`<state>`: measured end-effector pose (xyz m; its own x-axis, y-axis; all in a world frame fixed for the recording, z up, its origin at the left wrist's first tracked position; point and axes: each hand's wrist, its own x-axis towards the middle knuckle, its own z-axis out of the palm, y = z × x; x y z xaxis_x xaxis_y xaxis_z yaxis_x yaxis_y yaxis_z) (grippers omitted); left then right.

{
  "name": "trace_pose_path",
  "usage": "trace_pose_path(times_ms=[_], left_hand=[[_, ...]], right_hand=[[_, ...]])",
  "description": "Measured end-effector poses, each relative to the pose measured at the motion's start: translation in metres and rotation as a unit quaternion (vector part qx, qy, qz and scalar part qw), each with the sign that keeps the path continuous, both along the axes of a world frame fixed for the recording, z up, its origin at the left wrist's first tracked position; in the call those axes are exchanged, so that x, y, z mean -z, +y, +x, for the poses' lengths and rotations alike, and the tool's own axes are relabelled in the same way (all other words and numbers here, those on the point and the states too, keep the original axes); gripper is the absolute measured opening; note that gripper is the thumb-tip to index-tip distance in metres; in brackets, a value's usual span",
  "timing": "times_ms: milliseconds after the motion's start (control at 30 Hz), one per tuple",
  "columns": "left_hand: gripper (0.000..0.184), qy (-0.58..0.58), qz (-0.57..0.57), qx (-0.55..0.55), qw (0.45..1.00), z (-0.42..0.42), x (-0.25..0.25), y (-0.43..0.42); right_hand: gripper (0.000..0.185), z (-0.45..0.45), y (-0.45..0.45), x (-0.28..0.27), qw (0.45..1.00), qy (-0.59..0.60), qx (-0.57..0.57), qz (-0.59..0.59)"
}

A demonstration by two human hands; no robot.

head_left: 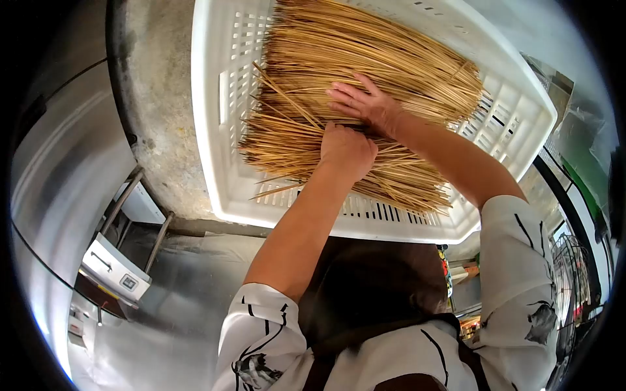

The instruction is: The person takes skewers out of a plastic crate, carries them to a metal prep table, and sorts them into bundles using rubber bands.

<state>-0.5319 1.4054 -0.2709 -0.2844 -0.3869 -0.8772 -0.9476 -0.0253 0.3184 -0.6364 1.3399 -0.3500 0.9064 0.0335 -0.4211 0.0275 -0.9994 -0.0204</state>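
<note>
A white plastic basket with slotted walls holds a great many thin wooden skewers, lying roughly side by side. My left hand is closed in a fist over the nearer part of the pile, its fingertips hidden, with a few skewers sticking out past it toward the upper left. Just beyond it, my right hand lies palm down on the skewers, fingers stretched out and apart. Some skewers near the basket's front wall lie askew, fanning toward the lower right.
A worn concrete surface runs left of the basket. At lower left are a white appliance-like box with a dark handle and metal bars. On the right, a wire rack stands beyond my sleeve. My dark apron is close to the basket's front.
</note>
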Motion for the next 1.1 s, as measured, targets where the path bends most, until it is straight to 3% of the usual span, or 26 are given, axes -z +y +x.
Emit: trace_pose_path(times_ms=[133,200,233,267,300,333,367,400,433,467,500,533,600,633,700,767,800,833,867,900,967,1000,1100], left_hand=[[0.027,0.017,0.033,0.015,0.999,-0.007,0.007,-0.004],[0.025,0.007,0.06,-0.009,0.998,-0.019,0.018,-0.013],[0.025,-0.048,0.079,-0.183,0.979,-0.028,0.027,-0.014],[0.026,-0.103,0.097,-0.35,0.926,-0.036,0.037,-0.015],[0.026,-0.103,0.098,-0.352,0.925,-0.041,0.054,-0.014],[0.026,-0.02,0.18,-0.578,0.796,-0.041,0.069,-0.015],[0.026,0.064,0.243,-0.756,0.604,-0.041,0.083,-0.013],[0.027,0.108,0.273,-0.839,0.457,-0.038,0.075,-0.02],[0.027,0.109,0.272,-0.839,0.458,-0.038,0.074,-0.022],[0.027,0.102,0.243,-0.896,0.358,-0.038,0.072,-0.023],[0.028,0.093,0.211,-0.94,0.25,-0.04,0.07,-0.022],[0.028,0.091,0.211,-0.942,0.246,-0.042,0.066,-0.019],[0.03,0.128,0.134,-0.977,0.106,-0.049,0.057,-0.018],[0.03,0.134,0.132,-0.977,0.105,-0.052,0.056,-0.019],[0.035,0.204,0.069,-0.976,-0.034,-0.056,0.057,-0.013],[0.044,0.212,0.083,-0.974,-0.021,-0.055,0.055,-0.011],[0.047,0.199,0.08,-0.977,0.0,-0.054,0.053,-0.014],[0.052,0.185,0.076,-0.98,0.02,-0.054,0.052,-0.014],[0.063,0.278,0.071,-0.958,-0.022,-0.055,0.056,-0.006],[0.063,0.279,0.071,-0.957,-0.029,-0.053,0.052,-0.01],[0.064,0.125,0.142,-0.981,-0.035,-0.042,0.041,-0.021],[0.07,0.21,0.12,-0.97,-0.011,-0.045,0.05,-0.009],[0.071,0.18,0.137,-0.973,-0.049,-0.041,0.055,-0.007]], right_hand=[[0.077,0.001,0.003,0.007,0.998,-0.053,0.044,-0.007],[0.078,-0.001,-0.003,0.001,0.986,-0.07,0.147,0.045],[0.078,-0.004,-0.003,0.004,0.986,-0.069,0.146,0.047],[0.086,-0.008,-0.003,0.006,0.976,-0.096,0.175,0.084],[0.094,-0.011,-0.004,0.009,0.964,-0.123,0.204,0.12],[0.095,-0.009,-0.004,0.005,0.971,-0.091,0.206,0.081],[0.095,-0.008,-0.006,0.001,0.971,-0.094,0.205,0.082],[0.092,-0.005,-0.011,-0.007,0.962,-0.086,0.226,0.126],[0.089,-0.006,-0.014,-0.008,0.951,-0.075,0.249,0.169],[0.071,-0.007,-0.014,-0.002,0.969,-0.086,0.208,0.097],[0.071,-0.008,-0.015,-0.003,0.97,-0.084,0.206,0.099],[0.072,-0.007,-0.015,-0.006,0.968,-0.078,0.215,0.107],[0.072,-0.006,-0.016,-0.011,0.966,-0.073,0.222,0.111],[0.068,-0.006,-0.017,-0.014,0.949,-0.097,0.251,0.161],[0.063,-0.006,-0.02,-0.025,0.931,-0.122,0.274,0.208],[0.044,-0.005,-0.033,-0.045,0.849,-0.097,0.339,0.394],[0.029,-0.009,-0.041,-0.059,0.759,-0.203,0.411,0.462],[0.029,-0.01,-0.057,-0.061,0.763,-0.202,0.406,0.46],[0.029,-0.008,-0.075,-0.058,0.779,-0.26,0.456,0.343],[0.03,-0.008,-0.089,-0.053,0.779,-0.312,0.497,0.219],[0.031,-0.008,-0.099,-0.032,0.79,-0.261,0.514,0.208],[0.032,-0.006,-0.102,-0.019,0.795,-0.213,0.533,0.195],[0.037,0.0,-0.099,0.01,0.81,-0.267,0.511,0.111]])
